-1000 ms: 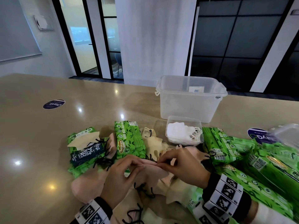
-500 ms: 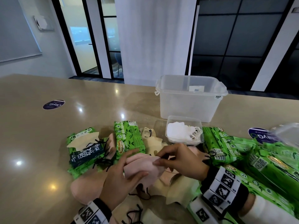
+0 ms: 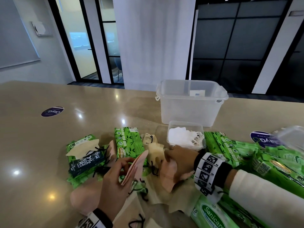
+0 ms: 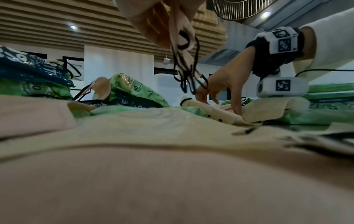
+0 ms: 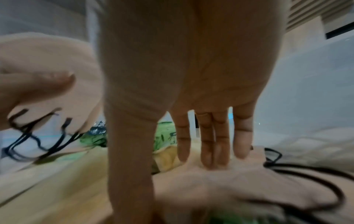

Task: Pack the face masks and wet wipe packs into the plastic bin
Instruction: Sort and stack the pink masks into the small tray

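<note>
My left hand (image 3: 125, 168) pinches a folded pink face mask (image 3: 137, 165) on edge above the pile; in the left wrist view its black ear loops (image 4: 186, 71) dangle below the fingers. My right hand (image 3: 171, 162) reaches down with straight fingers (image 5: 209, 145) that touch another pink mask (image 3: 168, 176) lying on the table. The clear plastic bin (image 3: 192, 111) stands beyond the pile, with nothing visible inside but a label. Green wet wipe packs (image 3: 129, 142) and cream masks (image 3: 155, 151) lie around both hands.
A small clear tub (image 3: 186, 125) holding white masks sits just in front of the bin. More green packs (image 3: 230, 145) crowd the right side, with a clear lid (image 3: 291, 137) behind them. Another wipe pack (image 3: 82, 158) lies at the left. Round stickers (image 3: 52, 111) mark the tabletop.
Both hands held one pink mask together before. My right hand has let go and moved right and down to another pink mask; my left hand keeps the folded mask, now turned on edge.
</note>
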A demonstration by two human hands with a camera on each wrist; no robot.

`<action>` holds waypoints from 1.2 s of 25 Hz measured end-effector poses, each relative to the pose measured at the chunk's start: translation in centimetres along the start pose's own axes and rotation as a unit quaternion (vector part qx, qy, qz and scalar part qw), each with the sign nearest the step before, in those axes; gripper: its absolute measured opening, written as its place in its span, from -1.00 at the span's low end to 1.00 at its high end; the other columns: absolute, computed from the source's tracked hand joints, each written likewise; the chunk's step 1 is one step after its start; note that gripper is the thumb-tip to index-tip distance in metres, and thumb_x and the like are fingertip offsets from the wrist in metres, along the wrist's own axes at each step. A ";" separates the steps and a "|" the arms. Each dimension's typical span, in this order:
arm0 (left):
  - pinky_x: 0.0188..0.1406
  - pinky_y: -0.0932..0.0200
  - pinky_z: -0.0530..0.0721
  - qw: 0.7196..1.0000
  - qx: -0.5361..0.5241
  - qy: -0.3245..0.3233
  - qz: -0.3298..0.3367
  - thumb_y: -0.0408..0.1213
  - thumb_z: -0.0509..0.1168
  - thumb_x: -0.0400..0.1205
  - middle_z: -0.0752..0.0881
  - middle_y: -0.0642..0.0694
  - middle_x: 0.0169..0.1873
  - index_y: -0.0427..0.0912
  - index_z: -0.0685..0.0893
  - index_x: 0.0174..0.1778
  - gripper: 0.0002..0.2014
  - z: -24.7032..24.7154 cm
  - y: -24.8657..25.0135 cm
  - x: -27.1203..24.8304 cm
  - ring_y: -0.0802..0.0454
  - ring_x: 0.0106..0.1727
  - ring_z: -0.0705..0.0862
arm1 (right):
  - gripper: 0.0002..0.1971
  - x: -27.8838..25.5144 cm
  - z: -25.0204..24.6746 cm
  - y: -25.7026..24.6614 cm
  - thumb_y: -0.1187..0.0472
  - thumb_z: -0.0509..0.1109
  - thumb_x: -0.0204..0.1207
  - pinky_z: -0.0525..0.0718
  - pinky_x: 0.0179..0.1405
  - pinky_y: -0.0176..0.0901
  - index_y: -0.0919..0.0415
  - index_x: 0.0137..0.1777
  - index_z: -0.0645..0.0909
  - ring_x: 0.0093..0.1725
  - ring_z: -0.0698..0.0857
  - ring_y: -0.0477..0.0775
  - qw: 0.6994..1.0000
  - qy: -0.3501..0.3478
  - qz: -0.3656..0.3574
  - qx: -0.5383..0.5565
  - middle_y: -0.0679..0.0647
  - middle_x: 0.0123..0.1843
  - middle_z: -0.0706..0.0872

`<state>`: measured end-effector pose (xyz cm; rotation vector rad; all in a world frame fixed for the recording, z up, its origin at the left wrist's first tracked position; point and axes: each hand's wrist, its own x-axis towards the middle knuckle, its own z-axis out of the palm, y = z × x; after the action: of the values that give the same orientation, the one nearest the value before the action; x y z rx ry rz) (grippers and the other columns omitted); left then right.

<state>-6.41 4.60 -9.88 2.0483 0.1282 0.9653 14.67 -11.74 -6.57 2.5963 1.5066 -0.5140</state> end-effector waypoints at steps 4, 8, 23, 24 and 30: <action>-0.20 0.34 0.67 1.000 0.007 -0.014 0.017 -0.14 0.35 0.60 0.66 0.19 -0.24 -0.02 0.69 0.06 -0.85 -0.3 0.2 0.1 0.17 -0.18 0.70 | -0.37 0.2 0.9 -0.3 0.00 0.60 0.20 0.64 0.12 0.09 0.09 0.25 0.46 0.19 0.59 0.18 0.996 -0.042 0.010 -0.084 0.11 0.20 0.55; -0.28 0.35 0.65 1.000 -0.004 -0.021 0.004 0.00 0.33 0.56 0.71 0.24 -0.25 -0.10 0.64 -0.11 -0.77 -0.1 0.2 0.0 0.28 -0.26 0.72 | -0.73 -0.8 -0.9 0.6 0.17 0.60 0.32 0.64 -0.11 -0.18 0.20 0.00 0.73 -0.10 0.69 0.01 0.998 0.011 0.005 0.068 0.09 -0.03 0.78; -0.23 0.30 0.68 1.000 0.004 -0.021 0.006 0.08 0.22 0.59 0.75 0.33 -0.14 0.41 0.62 0.04 -0.85 0.1 0.2 -0.1 0.34 -0.14 0.74 | -0.86 -4.3 -3.2 2.0 0.36 0.41 0.55 0.61 -0.30 -0.27 0.14 -0.05 0.52 -0.31 0.64 -0.12 0.871 0.167 -0.081 0.455 0.02 -0.26 0.68; -0.24 0.37 0.66 1.000 0.011 -0.015 0.010 0.08 0.21 0.59 0.73 0.39 -0.12 0.50 0.59 0.05 -0.81 0.0 0.4 0.0 0.39 -0.13 0.72 | -0.85 -4.2 -2.7 2.4 0.34 0.42 0.55 0.60 -0.32 -0.24 0.15 -0.03 0.50 -0.30 0.65 -0.07 0.869 0.158 -0.062 0.465 0.07 -0.25 0.68; -0.25 0.40 0.66 1.000 0.019 -0.012 0.010 0.19 0.16 0.60 0.71 0.44 -0.08 0.58 0.53 0.08 -0.82 -0.2 0.2 0.0 0.43 -0.11 0.71 | -0.67 -2.8 -0.8 3.8 0.17 0.34 0.58 0.46 0.06 -0.16 0.15 0.32 0.46 0.12 0.54 0.12 0.986 0.119 0.070 0.091 0.12 0.17 0.51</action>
<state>-6.62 4.62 -9.70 2.0982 0.1135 0.9584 16.88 -15.75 -5.18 2.9730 1.3811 -0.3519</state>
